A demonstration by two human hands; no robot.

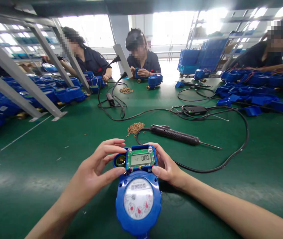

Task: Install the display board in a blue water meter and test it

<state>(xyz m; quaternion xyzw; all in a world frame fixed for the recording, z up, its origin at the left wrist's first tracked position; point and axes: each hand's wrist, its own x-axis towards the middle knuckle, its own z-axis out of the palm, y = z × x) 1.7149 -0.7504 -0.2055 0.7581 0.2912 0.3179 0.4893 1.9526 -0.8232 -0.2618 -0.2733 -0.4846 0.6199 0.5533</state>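
Note:
A blue water meter [138,199] with a round dial lies in front of me. At its far end an open box holds a green circuit board [141,151] whose small display [140,159] reads "-r 0.00". Thin coloured wires show along the box's near edge. My left hand [100,162] curves loosely round the box's left side, its thumb and fingertips at the edges beside a round dark part [120,161]. On the right side, my right hand [166,164] grips the box, thumb at the near corner and the other fingers behind.
Beyond the meter lie a black electric screwdriver [175,134] with its cable and a pile of small brass-coloured screws [136,128]. Blue meters and covers [251,93] crowd the right; more meters [69,94] fill the left behind slanted metal posts [35,83]. Several co-workers sit around the table.

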